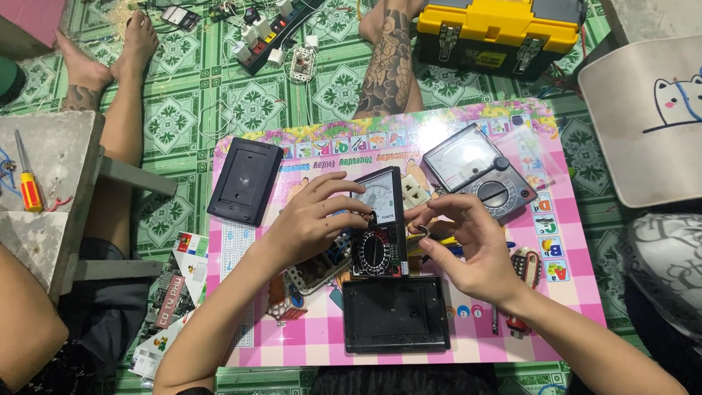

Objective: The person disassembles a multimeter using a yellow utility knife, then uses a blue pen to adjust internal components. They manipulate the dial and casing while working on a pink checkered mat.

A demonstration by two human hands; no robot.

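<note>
A small black analog multimeter (380,227) with a white dial face and a round selector lies in the middle of a pink children's table (322,329). My left hand (318,216) rests over its left side, fingertips touching the meter near the dial. My right hand (461,234) hovers just right of it, thumb and forefinger pinching a small metal ring-like part (423,231). Below the meter lies a black back cover (396,314).
A second, grey analog meter (479,172) lies at the upper right, another black cover (246,181) at the upper left. A yellow toolbox (501,33), a power strip (274,33), another person's bare legs and a yellow screwdriver (29,186) on a stool surround the table.
</note>
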